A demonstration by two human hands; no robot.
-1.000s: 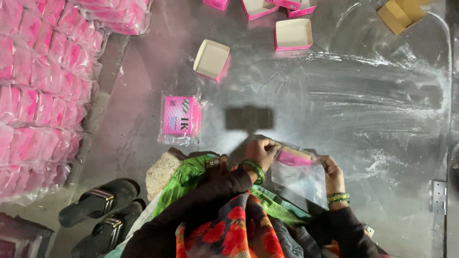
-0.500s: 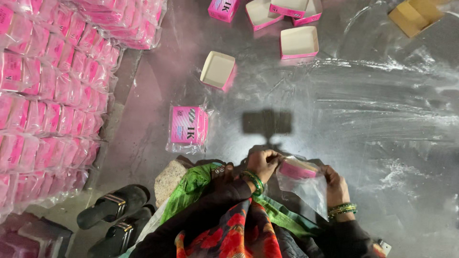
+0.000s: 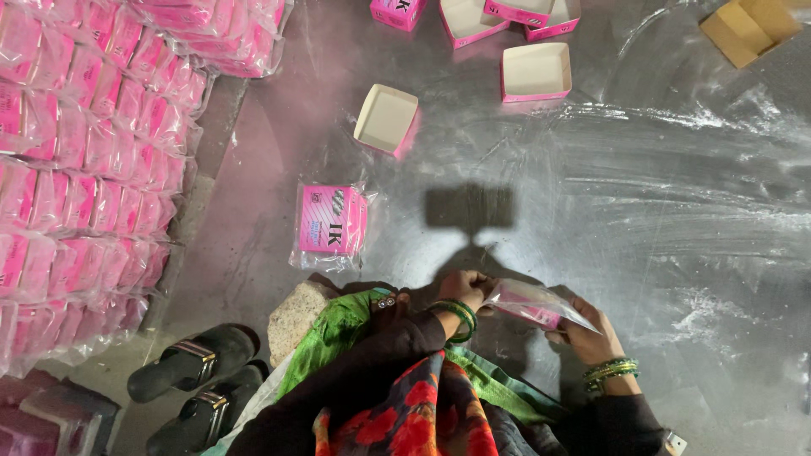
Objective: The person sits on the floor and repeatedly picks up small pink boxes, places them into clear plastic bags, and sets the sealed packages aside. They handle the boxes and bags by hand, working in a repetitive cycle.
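Both hands, left (image 3: pixel 463 287) and right (image 3: pixel 585 331), grip a clear bag (image 3: pixel 541 302) with a pink box (image 3: pixel 530 312) half inside, held over the floor (image 3: pixel 659 194). Bagging looks midway; next the box probably needs seating fully.

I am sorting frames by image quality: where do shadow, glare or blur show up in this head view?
Head view: a dark blocky shadow falls on the grey metal floor above the hands; streaky glare crosses the floor's right side; the clear plastic bag with a pink box, held by left hand and right hand, looks soft; the stacked pink packets gleam.
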